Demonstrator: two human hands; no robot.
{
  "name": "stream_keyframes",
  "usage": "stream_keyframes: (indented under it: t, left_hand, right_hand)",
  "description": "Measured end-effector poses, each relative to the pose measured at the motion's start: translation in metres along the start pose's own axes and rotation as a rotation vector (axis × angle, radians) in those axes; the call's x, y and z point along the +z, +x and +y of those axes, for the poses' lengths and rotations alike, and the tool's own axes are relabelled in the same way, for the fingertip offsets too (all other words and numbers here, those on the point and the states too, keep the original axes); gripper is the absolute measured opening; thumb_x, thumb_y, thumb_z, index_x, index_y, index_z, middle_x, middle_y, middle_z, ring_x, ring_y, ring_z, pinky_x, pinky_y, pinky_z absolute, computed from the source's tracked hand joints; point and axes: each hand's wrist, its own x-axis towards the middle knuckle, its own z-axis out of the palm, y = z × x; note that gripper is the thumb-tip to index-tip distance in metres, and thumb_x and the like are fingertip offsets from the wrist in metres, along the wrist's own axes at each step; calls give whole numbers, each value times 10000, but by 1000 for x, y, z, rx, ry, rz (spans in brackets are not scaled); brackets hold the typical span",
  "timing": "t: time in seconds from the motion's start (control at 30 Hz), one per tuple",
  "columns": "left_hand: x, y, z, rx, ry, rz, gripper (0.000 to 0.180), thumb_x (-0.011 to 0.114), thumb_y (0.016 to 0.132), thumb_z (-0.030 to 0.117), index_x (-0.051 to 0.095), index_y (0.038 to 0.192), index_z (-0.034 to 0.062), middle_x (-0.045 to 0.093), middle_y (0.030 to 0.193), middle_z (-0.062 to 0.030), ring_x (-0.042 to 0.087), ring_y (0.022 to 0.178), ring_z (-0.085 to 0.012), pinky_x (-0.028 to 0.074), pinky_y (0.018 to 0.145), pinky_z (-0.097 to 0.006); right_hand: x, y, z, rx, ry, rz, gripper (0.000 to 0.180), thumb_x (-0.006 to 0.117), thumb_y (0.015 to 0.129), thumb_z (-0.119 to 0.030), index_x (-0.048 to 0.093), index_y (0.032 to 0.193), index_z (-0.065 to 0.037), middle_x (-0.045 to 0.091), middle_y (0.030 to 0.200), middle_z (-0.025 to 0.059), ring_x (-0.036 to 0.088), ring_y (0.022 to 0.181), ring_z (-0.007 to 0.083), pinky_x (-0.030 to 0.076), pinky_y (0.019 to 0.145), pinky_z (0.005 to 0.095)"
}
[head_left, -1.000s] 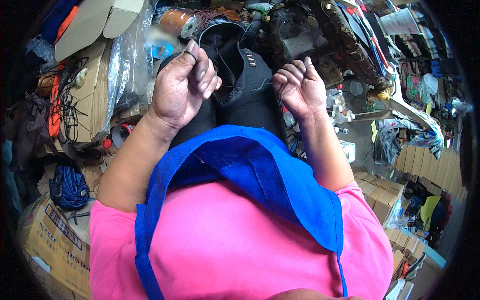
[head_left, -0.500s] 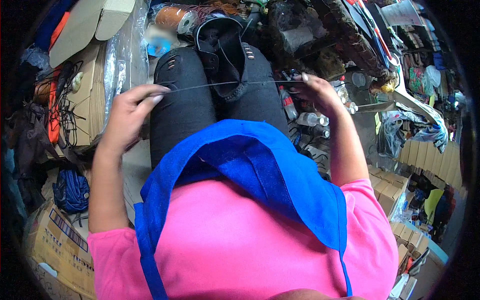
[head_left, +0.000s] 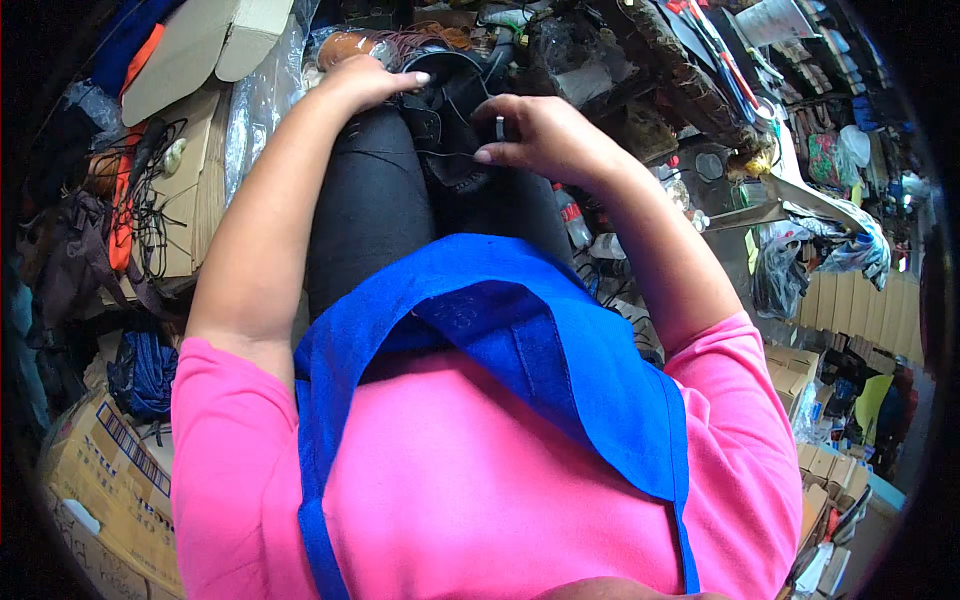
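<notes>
Item: black shoe (head_left: 452, 130), held on the lap between dark-trousered knees (head_left: 370, 200), at 12 o'clock in the view. Its upper is turned toward the wearer; a thin dark thread (head_left: 440, 153) is seen running across it.

Left hand (head_left: 368, 82): laid on the far left edge of the shoe at 11 o'clock, fingers curled over the rim, closed on it.

Right hand (head_left: 545, 135): set against the right side of the shoe at 1 o'clock, thumb and forefinger pinched together at the thread end; a small pale object is seen between the fingers, too small to be identified. The hands are kept apart, one on each side of the shoe.

Worn by the person: pink shirt (head_left: 480, 480), blue apron (head_left: 560, 370).

Surroundings: flattened cardboard boxes (head_left: 190, 60) at 10 o'clock; a clear plastic bag (head_left: 255, 95) just beside the left forearm; tangled cords (head_left: 150, 210) at 9 o'clock; a cluttered heap of dark goods (head_left: 620, 50) at 1 o'clock; stacked cartons (head_left: 850, 310) at 3 o'clock.
</notes>
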Motion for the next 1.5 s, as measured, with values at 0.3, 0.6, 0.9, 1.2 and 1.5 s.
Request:
stream_keyframes:
  t: [0.3, 0.6, 0.9, 1.2, 1.5]
  left_hand:
    - [19, 19, -13, 9, 64, -9, 413, 697, 734, 395, 707, 899, 17, 676, 871, -201, 655, 818, -321, 489, 748, -386]
    - [31, -29, 27, 352, -42, 519, 416, 696, 785, 306, 605, 1093, 42, 591, 1104, -174, 588, 1020, -344, 468, 880, -404]
    - [51, -126, 48, 716, -169, 330, 257, 718, 738, 301, 628, 812, 72, 578, 764, -91, 604, 705, -291, 494, 666, -381]
    - [53, -126, 50, 524, -372, 187, 272, 753, 713, 282, 652, 825, 55, 609, 816, -101, 620, 739, -290, 499, 674, -369]
    - [55, -125, 60, 416, -412, 131, 265, 766, 701, 243, 632, 807, 40, 594, 808, -105, 614, 763, -285, 494, 676, -373]
  right_hand:
    - [33, -20, 14, 315, 270, 27, 294, 665, 863, -290, 635, 803, -4, 560, 618, 9, 489, 607, 73, 423, 574, 278]
    - [22, -11, 13, 436, 163, -49, 387, 629, 831, -416, 669, 856, -33, 636, 729, 179, 643, 725, 301, 490, 694, 406]
    - [17, -22, -2, 36, -338, 359, 326, 696, 759, -378, 614, 782, -63, 622, 799, 133, 619, 787, 314, 456, 696, 423]
    - [20, -38, 24, 131, 293, 42, 298, 649, 831, -282, 604, 801, 11, 571, 649, 152, 551, 591, 223, 440, 572, 367]
    - [28, -36, 26, 136, 409, 62, 284, 644, 869, -207, 534, 743, 23, 440, 646, 14, 431, 671, 89, 383, 583, 291]
